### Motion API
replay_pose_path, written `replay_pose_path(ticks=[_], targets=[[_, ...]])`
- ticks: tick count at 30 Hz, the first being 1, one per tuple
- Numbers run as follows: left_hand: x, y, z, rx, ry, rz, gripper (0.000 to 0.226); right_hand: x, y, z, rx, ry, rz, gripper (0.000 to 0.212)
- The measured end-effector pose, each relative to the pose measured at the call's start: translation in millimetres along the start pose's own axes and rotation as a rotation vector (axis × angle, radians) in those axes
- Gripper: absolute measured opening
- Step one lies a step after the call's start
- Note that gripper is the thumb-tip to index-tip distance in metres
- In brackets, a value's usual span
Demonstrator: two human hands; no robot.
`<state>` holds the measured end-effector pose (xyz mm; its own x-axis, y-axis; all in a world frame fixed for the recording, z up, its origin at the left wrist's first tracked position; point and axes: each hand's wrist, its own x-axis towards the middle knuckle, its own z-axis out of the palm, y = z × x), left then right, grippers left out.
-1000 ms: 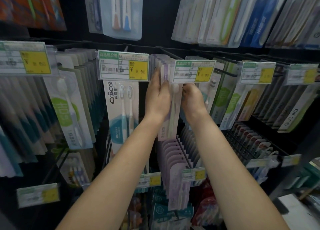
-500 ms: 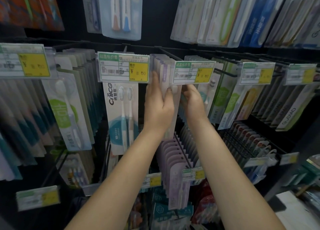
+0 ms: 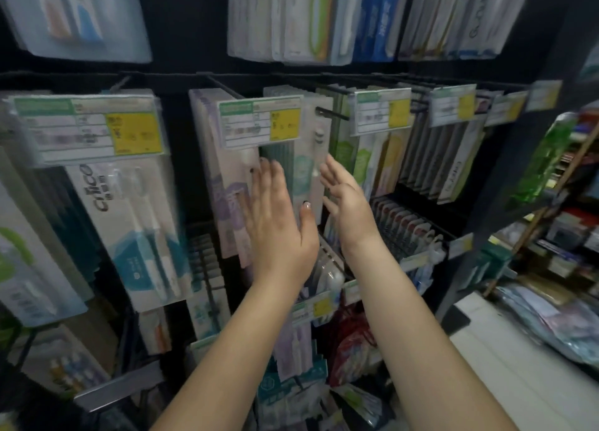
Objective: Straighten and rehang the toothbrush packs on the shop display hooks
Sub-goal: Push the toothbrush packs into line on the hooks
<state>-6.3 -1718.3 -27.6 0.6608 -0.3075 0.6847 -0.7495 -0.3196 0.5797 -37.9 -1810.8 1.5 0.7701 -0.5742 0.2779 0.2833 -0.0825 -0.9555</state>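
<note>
Both hands are raised flat-fingered to a row of pale teal-and-white carded toothbrush packs (image 3: 304, 171) hanging from a black wire display hook (image 3: 330, 114), just below the green-and-yellow price label (image 3: 261, 124) at about 12 o'clock from the hands. The left hand (image 3: 275, 216) has its fingers straight and spread slightly, the fingertips lying against or just in front of the face of the front pack, though motion blur leaves the contact uncertain; the right hand (image 3: 345, 203) is open too, palm turned inward at the pack's 3 o'clock edge, gripping nothing. Neither hand pinches a pack, so the row is steadied, at most, by flat pressure. That seems the main risk: a push from the left palm could swing the front card back and skew it on the hook instead of squaring it, or nudge the purple-and-white carded packs (image 3: 223, 190) hanging at 9 o'clock out of line. The bare hook tip pokes out at 1 o'clock from the right hand, so a quick upward reach may catch a finger or tear a hang hole. Below, at 6 o'clock, more packs hang on a lower row of hooks (image 3: 207, 268), and a card slipping off would likely drop among them.
</note>
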Motion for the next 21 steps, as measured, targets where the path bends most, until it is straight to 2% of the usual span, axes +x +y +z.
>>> replay_pose_path(ticks=[5,9,11,15,21], targets=[[4.3,13.9,27.9,0.003,0.002,-0.026,0.068,13.6,1.1,-27.2,-0.013,-0.070,0.002,0.052],[15.0,23.7,56.2,-0.082,0.040,-0.202,0.064,27.9,4.1,-50.9,-0.039,-0.158,0.028,0.054],[19.3,26.6,66.2,-0.096,0.084,-0.235,0.065,35.2,3.9,-63.3,-0.053,-0.182,0.022,0.055],[21.0,36.6,84.2,-0.094,0.105,-0.258,0.059,46.2,3.4,-86.4,-0.058,-0.239,0.018,0.056],[8.4,67.3,96.2,-0.070,0.067,-0.214,0.064,43.6,-10.0,-115.0,-0.084,-0.362,-0.065,0.059]])
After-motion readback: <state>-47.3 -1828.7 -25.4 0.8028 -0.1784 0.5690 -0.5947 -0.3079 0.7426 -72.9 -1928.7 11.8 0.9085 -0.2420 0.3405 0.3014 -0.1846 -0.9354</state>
